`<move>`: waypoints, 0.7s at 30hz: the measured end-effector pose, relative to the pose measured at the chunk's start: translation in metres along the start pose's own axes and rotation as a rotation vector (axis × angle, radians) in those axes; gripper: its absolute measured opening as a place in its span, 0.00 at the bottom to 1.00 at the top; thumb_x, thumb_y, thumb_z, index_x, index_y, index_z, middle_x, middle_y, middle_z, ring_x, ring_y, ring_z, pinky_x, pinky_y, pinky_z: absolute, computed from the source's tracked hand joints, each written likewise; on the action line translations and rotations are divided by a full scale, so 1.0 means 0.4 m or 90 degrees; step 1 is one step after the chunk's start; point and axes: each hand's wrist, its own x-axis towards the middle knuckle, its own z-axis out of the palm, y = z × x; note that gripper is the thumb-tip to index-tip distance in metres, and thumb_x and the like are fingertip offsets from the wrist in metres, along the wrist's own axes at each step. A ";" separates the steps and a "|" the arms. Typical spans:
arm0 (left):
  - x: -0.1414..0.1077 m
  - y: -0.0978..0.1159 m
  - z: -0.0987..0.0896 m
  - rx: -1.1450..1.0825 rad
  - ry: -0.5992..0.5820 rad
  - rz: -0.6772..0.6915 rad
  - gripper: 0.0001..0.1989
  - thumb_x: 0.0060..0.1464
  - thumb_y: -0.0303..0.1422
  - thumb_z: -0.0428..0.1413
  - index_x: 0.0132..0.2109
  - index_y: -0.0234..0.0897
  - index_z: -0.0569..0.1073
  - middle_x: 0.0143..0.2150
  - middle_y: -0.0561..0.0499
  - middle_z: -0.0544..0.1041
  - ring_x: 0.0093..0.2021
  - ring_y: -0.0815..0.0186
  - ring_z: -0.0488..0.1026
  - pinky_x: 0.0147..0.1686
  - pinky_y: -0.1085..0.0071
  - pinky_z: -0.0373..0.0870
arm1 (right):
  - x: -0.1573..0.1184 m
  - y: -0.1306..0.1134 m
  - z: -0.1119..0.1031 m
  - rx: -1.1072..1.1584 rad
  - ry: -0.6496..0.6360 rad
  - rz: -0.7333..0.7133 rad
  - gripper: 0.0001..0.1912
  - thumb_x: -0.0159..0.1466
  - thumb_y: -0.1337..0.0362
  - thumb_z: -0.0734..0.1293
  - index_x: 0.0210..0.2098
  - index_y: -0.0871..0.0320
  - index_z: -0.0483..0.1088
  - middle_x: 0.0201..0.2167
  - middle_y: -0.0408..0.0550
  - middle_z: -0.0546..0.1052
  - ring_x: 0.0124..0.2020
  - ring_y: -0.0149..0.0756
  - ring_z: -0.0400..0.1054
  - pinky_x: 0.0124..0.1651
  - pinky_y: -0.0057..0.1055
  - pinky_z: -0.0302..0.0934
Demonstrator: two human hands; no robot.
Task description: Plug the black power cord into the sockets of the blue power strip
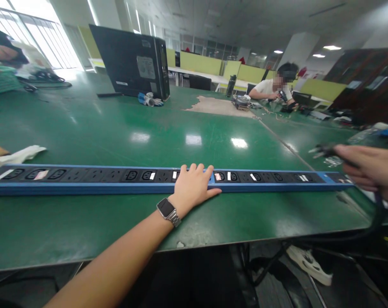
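Observation:
A long blue and black power strip [94,174] lies across the green table, with a row of sockets and small white labels along its face. My left hand [195,182] rests over its middle, fingers spread past the far edge and thumb on the near side. At the right, above the strip's end, my right hand [370,164] is closed around a black power cord. The cord's plug [324,150] points left with its metal prongs out front, blurred by motion. Below that hand, the cord [378,214] hangs down past the table's edge.
A black computer case [133,64] stands at the back left, with blue and white gloves [150,99] beside it. Pale cloth [16,156] lies at the left. Another person [274,87] works at the far right; a second person [3,45] is partly visible far left.

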 end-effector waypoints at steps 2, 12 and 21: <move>-0.001 0.002 -0.001 0.000 -0.001 -0.006 0.34 0.53 0.57 0.52 0.59 0.42 0.65 0.46 0.43 0.74 0.47 0.50 0.69 0.47 0.55 0.60 | 0.025 0.035 0.014 -0.183 0.114 -0.009 0.15 0.60 0.51 0.68 0.24 0.54 0.67 0.12 0.39 0.59 0.10 0.20 0.49 0.12 0.20 0.39; 0.004 -0.002 0.001 -0.020 -0.020 -0.009 0.35 0.53 0.59 0.50 0.60 0.41 0.64 0.47 0.42 0.74 0.48 0.48 0.68 0.49 0.51 0.59 | 0.182 0.162 0.014 -0.739 0.083 0.005 0.24 0.66 0.48 0.54 0.26 0.59 0.66 0.18 0.51 0.72 0.15 0.36 0.65 0.23 0.32 0.54; 0.001 -0.007 0.006 -0.029 -0.014 -0.005 0.37 0.53 0.57 0.52 0.62 0.38 0.63 0.50 0.41 0.73 0.49 0.49 0.69 0.50 0.53 0.59 | 0.211 0.249 -0.003 -0.859 0.094 -0.112 0.25 0.67 0.48 0.49 0.32 0.59 0.67 0.34 0.61 0.78 0.40 0.51 0.73 0.41 0.40 0.62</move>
